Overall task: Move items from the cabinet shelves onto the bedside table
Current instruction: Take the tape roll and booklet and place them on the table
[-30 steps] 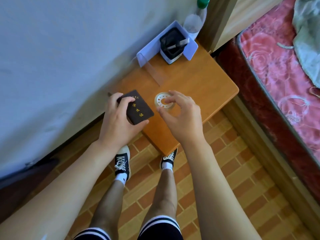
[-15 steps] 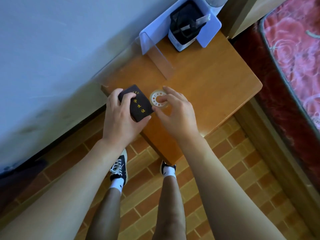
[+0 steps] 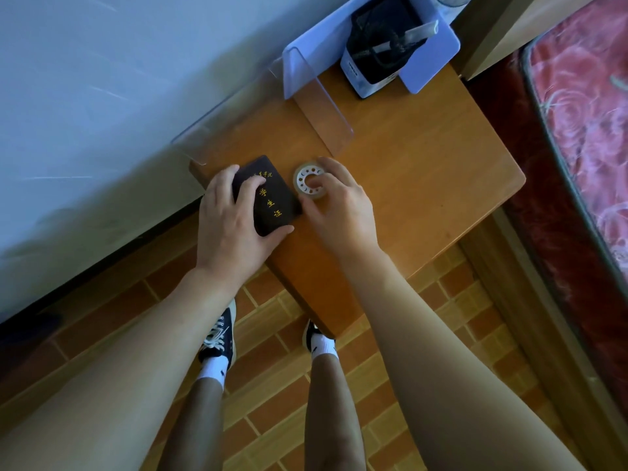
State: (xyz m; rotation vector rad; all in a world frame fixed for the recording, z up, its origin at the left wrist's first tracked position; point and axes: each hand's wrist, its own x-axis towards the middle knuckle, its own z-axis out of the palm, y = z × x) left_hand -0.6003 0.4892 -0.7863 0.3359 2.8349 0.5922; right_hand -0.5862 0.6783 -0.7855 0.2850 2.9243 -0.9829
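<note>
The bedside table (image 3: 424, 185) has a smooth orange-brown wooden top with a rounded edge and a faint sheen. Near its front left corner lies a small dark booklet (image 3: 272, 198), rectangular with rounded corners, its matte cover stamped with gold characters running down its length. The left hand (image 3: 234, 222) holds it against the tabletop, fingers curled over the far long edge and thumb hooked under the near corner. Just beside the booklet, on the right, sits a roll of clear tape (image 3: 307, 181), a flat ring whose white core is printed with small moon-like shapes; it lies flat on the wood. The right hand (image 3: 339, 205) grasps the roll, fingers bent over its far rim and a fingertip reaching into the centre hole. At the table's back stands a bent sheet of clear acrylic (image 3: 323, 113), glossy and see-through, with a pale blue panel behind it. Next to it is a white box (image 3: 360, 79) holding dark mesh-like contents. To the right runs a red floral mattress (image 3: 584, 137), and below is a brick-patterned tiled floor (image 3: 424, 334).
</note>
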